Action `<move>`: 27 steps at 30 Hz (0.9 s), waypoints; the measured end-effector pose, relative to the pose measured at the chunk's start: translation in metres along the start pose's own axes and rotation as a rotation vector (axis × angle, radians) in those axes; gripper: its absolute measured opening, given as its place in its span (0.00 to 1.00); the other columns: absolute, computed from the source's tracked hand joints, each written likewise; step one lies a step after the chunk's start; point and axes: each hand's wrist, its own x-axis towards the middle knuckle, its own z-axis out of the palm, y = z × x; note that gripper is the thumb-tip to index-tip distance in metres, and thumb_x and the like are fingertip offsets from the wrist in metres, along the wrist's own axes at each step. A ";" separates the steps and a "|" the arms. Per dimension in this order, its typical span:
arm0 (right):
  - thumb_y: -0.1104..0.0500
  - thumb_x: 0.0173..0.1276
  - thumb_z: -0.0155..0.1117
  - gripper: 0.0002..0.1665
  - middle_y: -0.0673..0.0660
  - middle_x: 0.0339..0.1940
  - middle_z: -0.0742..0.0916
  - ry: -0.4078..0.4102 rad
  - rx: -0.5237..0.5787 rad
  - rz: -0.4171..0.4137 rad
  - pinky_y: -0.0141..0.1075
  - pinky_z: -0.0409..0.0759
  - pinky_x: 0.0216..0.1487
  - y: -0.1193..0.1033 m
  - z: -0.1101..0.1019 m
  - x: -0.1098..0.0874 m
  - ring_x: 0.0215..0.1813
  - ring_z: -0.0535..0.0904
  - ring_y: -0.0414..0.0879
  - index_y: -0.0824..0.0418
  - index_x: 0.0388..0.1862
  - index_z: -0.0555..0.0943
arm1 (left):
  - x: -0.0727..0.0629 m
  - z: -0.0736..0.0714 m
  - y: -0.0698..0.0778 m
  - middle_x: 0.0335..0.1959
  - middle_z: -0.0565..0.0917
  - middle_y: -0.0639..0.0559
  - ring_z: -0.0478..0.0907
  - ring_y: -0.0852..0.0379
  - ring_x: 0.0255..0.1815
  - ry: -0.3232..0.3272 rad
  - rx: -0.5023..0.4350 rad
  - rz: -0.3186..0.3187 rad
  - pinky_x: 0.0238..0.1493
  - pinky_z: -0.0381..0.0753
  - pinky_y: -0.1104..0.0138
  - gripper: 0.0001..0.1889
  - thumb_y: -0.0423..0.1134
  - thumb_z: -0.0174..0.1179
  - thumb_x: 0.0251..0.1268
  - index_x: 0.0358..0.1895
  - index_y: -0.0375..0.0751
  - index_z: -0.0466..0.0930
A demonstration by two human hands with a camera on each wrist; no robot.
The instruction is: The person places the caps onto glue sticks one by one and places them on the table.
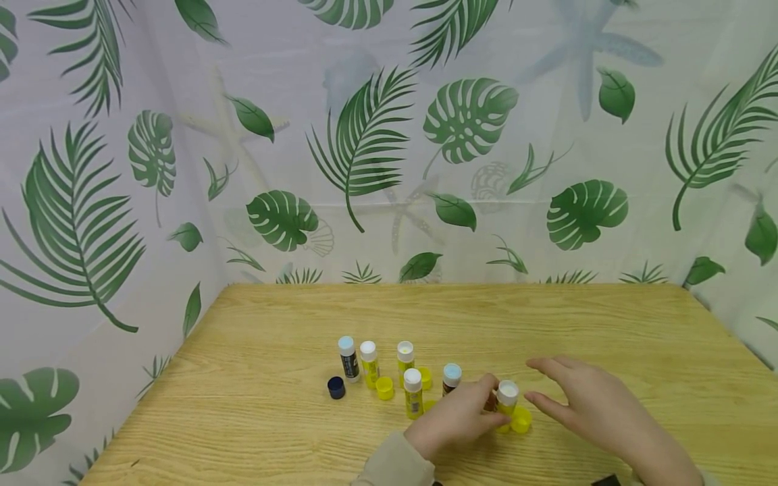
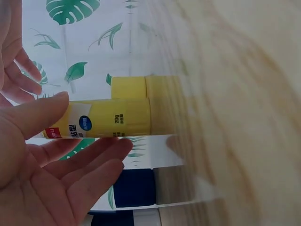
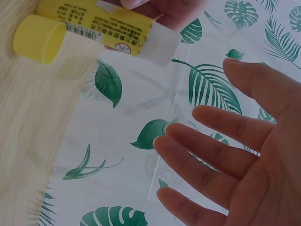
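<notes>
My left hand pinches an uncapped yellow glue stick between thumb and fingers. The glue stick stands upright on the table, its white top uppermost. In the left wrist view, the thumb lies on the label of the glue stick, with the fingers on its other side. A yellow cap rests right beside its base. My right hand hovers just to the right, fingers spread and holding nothing. The right wrist view shows that hand apart from the glue stick.
Several more uncapped glue sticks stand to the left: yellow ones, a navy one, and one with a pale blue top partly behind my left hand. Loose yellow caps and a navy cap lie among them on the wooden table.
</notes>
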 end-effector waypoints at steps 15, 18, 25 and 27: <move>0.51 0.52 0.67 0.22 0.52 0.37 0.83 -0.035 0.012 0.015 0.39 0.77 0.30 0.002 0.003 0.002 0.33 0.79 0.45 0.60 0.43 0.78 | 0.001 -0.002 0.000 0.35 0.77 0.58 0.71 0.71 0.32 -0.005 0.096 0.060 0.30 0.70 0.79 0.09 0.41 0.53 0.62 0.42 0.43 0.68; 0.52 0.51 0.67 0.21 0.53 0.37 0.83 -0.037 0.015 0.017 0.40 0.77 0.31 0.002 0.004 0.002 0.33 0.79 0.46 0.60 0.43 0.78 | 0.000 -0.004 0.002 0.35 0.77 0.58 0.71 0.71 0.32 0.008 0.091 0.070 0.30 0.70 0.80 0.09 0.41 0.53 0.62 0.42 0.42 0.69; 0.52 0.50 0.68 0.21 0.52 0.36 0.83 -0.031 0.014 -0.001 0.39 0.77 0.30 0.005 0.006 0.003 0.33 0.79 0.45 0.60 0.42 0.78 | -0.008 -0.019 0.016 0.40 0.77 0.55 0.74 0.67 0.41 0.049 -0.020 0.118 0.37 0.71 0.79 0.10 0.40 0.51 0.63 0.44 0.41 0.67; 0.53 0.50 0.69 0.21 0.53 0.35 0.83 -0.029 0.016 -0.005 0.39 0.77 0.30 0.005 0.007 0.003 0.33 0.79 0.46 0.61 0.42 0.78 | -0.013 -0.027 0.020 0.41 0.77 0.54 0.74 0.66 0.43 0.082 -0.042 0.152 0.38 0.71 0.79 0.09 0.39 0.51 0.64 0.43 0.40 0.67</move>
